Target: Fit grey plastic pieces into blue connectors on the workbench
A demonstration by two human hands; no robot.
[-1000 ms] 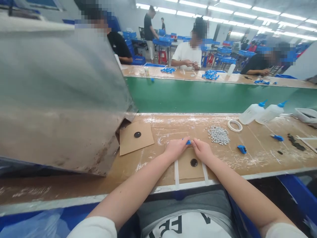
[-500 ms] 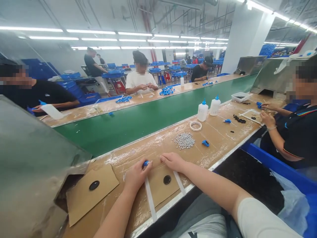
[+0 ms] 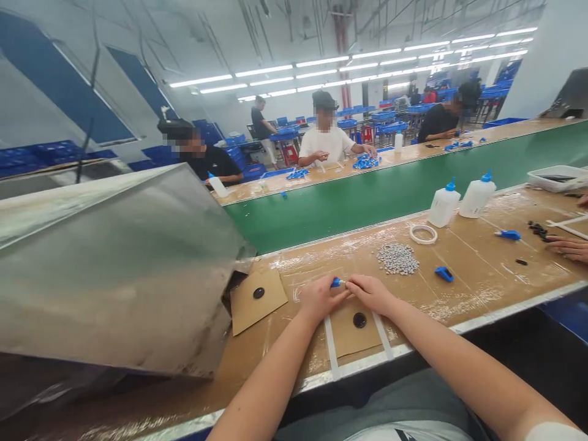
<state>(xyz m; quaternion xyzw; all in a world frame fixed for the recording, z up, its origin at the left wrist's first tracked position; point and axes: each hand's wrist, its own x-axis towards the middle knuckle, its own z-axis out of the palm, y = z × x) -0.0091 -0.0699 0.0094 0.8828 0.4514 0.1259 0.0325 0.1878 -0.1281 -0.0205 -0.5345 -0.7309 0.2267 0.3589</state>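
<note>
My left hand (image 3: 319, 300) is closed around a small blue plastic part (image 3: 337, 282), just above the taped-down cardboard (image 3: 346, 340). The fingers of my right hand (image 3: 374, 294) are pinched and meet the part's right end. A tiny pale bit shows there, but what the right fingertips hold is too small to make out. Below my hands, a round black dish (image 3: 359, 320) rests on the cardboard between two white tape strips. Beyond my right hand lies a pile of small grey pieces (image 3: 397, 260). To its right is another blue part (image 3: 444, 274).
A second cardboard piece (image 3: 271, 307) with a black disc (image 3: 259, 293) lies left, beside a large metal housing (image 3: 138, 275). A tape roll (image 3: 423, 234) and two white bottles (image 3: 444, 205) stand near the green conveyor belt (image 3: 321, 214). Co-workers sit across; a co-worker's hand (image 3: 569, 246) shows at right.
The view has swung left, so the bench appears shifted right. My right hand has come to the left hand, and its fingertips now meet at the blue part.
</note>
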